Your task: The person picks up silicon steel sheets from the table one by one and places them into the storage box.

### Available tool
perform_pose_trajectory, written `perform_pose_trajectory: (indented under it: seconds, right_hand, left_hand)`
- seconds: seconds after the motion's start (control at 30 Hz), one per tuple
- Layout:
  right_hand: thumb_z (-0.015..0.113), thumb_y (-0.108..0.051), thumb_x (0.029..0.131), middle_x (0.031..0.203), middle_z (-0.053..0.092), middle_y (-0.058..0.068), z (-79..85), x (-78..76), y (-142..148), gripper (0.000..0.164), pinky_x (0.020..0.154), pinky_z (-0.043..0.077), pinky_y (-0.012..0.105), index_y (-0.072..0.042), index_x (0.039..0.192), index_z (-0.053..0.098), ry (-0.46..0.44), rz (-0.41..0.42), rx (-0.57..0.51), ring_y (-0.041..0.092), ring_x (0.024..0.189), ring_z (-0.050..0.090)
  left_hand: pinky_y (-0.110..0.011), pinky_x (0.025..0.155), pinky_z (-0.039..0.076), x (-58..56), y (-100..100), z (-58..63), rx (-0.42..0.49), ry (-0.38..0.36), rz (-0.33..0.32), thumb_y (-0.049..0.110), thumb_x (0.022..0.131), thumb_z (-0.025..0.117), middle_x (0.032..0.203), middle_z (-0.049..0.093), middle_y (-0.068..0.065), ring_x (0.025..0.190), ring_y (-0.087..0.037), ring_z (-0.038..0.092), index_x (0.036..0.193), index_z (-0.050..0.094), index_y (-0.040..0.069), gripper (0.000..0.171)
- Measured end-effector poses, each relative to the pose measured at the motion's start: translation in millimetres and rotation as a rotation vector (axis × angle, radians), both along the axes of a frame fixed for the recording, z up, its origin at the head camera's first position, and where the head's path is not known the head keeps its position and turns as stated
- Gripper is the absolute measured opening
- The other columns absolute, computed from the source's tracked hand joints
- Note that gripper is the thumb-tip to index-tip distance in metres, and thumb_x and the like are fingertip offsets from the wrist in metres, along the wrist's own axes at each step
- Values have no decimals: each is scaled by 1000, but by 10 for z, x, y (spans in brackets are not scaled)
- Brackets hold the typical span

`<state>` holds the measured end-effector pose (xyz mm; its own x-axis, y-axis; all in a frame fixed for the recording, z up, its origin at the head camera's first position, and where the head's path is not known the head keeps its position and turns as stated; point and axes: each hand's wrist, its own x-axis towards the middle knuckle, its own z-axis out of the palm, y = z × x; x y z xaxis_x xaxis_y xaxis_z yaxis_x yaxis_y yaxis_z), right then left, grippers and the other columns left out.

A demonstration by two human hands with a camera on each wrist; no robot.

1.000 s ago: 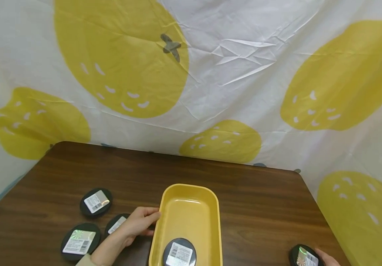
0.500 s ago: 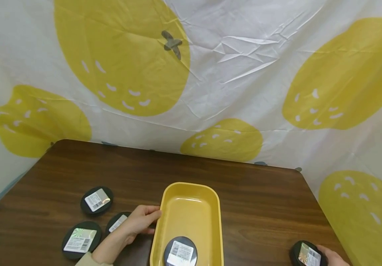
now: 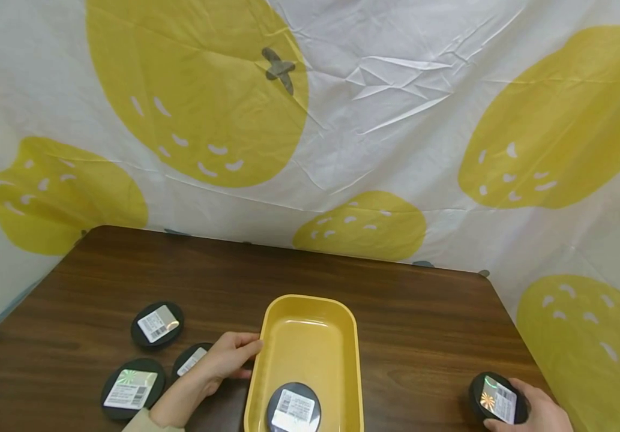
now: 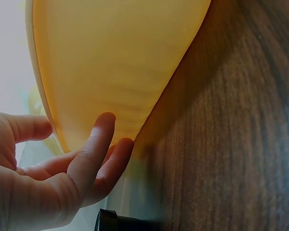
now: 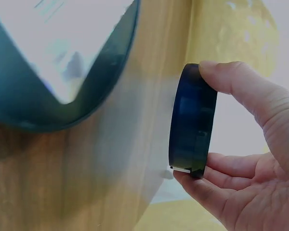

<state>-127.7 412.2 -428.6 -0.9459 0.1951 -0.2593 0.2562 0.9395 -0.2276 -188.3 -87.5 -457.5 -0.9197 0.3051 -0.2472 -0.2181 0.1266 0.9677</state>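
My right hand pinches a flat black round container with a white and silver label, at the table's right side. In the right wrist view, thumb and fingers grip opposite edges of that container. My left hand touches the left outer side of a yellow rectangular tray. The left wrist view shows its fairly straight fingers against the tray's outer wall, one digit at the rim. A similar labelled black container lies inside the tray's near end.
Left of the tray, more labelled black containers lie on the brown wooden table: one farther back, one nearer, one partly behind my left wrist. Another large dark container is close up in the right wrist view. A lemon-print cloth hangs behind.
My right hand has come further into view, and the black container with it has shifted up slightly and tilted. The left hand and tray stay nearly in place.
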Motion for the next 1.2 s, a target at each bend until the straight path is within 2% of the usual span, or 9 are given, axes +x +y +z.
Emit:
perform_pose_trajectory:
  seconds: [0.17,0.4,0.47,0.73,0.97,1.2]
  right_hand:
    - [81,-53,60,102,59,23,107,18,-116,99,67,48,41,13,124,45,41,7,-23,27,85,57]
    - [83,-51,59,108,58,24,176,34,-277,103,68,49,39,14,127,43,84,35,-47,28,89,57]
    - [84,-50,58,107,58,24,196,50,-321,102,66,48,36,13,127,43,116,56,-39,27,87,57]
    - [87,-45,55,106,59,22,231,112,-478,95,65,46,36,9,124,49,272,138,-29,27,86,57]
    - [87,-41,57,110,56,23,283,54,-690,93,67,48,37,8,127,47,248,152,-81,28,87,57]
    - [90,-34,52,107,58,18,311,49,-865,90,64,49,33,7,122,52,384,235,-121,23,83,58]
  left_hand:
    - [-36,71,56,0,-14,-8,-12,-7,-10,13,96,47,104,63,-18,89,-19,61,117,56,-14,35]
    - [-35,71,56,9,-8,11,-12,-14,-5,13,96,48,106,63,-18,90,-19,61,117,57,-14,35]
    - [-35,71,56,11,-4,14,-12,-17,-2,12,96,48,105,63,-18,90,-19,61,116,57,-14,34]
    - [-30,68,56,12,-5,-1,-25,-16,16,13,95,49,100,64,-13,86,-16,60,114,59,-13,33]
    - [-32,71,56,20,-17,14,-30,-20,26,12,95,49,103,63,-15,89,-17,60,113,60,-13,33]
    - [-32,71,56,7,-15,12,-29,-22,18,12,95,50,103,63,-14,90,-17,59,112,60,-13,32]
